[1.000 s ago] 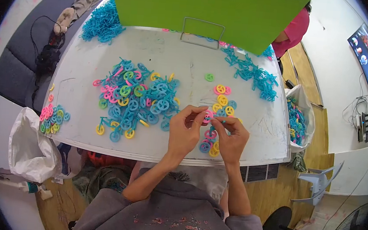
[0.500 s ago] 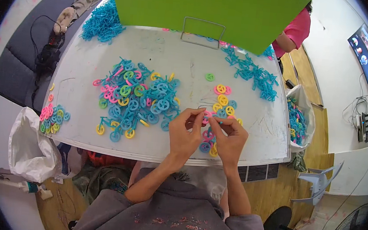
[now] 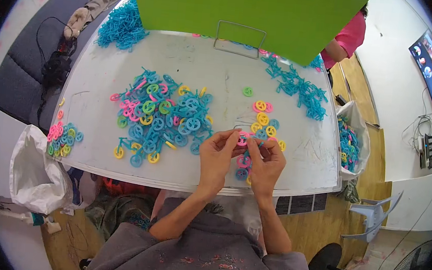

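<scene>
A small pink plastic wheel (image 3: pixel 243 138) is pinched between the thumb and fingers of my left hand (image 3: pixel 215 159), just above the table. My right hand (image 3: pixel 266 171) meets it from the right, fingers closed. A bit of blue plastic stem (image 3: pixel 261 145) shows at the right fingertips; most of it is hidden. Beneath and around my hands lie loose wheels, among them a yellow wheel (image 3: pixel 262 118), a pink wheel (image 3: pixel 244 161) and a dark blue wheel (image 3: pixel 242 174). Left of my hands is a big heap of wheels joined to blue stems (image 3: pixel 158 125).
Blue stems lie in a pile (image 3: pixel 121 26) at the far left and a spread (image 3: pixel 299 91) at the far right. A green panel (image 3: pixel 247 12) stands at the back. Small wheels (image 3: pixel 64 139) sit by the left edge. White sacks (image 3: pixel 38 171) flank the table; a person's pink sleeve (image 3: pixel 350 36) shows behind.
My right hand has shifted slightly left, closer to my left hand, and the pink wheel now shows more fully between them. The view has shifted slightly.
</scene>
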Action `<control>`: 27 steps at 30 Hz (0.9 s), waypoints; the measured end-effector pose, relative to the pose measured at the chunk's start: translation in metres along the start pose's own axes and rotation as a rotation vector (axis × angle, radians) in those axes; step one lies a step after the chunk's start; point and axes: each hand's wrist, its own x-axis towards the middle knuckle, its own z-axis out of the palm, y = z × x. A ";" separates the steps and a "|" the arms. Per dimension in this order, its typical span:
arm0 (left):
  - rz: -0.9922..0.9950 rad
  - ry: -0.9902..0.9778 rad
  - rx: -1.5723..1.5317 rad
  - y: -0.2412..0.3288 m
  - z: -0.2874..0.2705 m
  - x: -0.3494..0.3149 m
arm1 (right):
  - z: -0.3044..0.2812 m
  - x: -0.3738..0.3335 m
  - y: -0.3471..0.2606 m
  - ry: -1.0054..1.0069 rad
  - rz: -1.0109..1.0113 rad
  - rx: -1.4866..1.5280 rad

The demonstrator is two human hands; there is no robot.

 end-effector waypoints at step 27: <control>0.240 -0.189 0.103 0.014 -0.017 0.006 | -0.013 0.023 -0.028 -0.393 0.189 0.038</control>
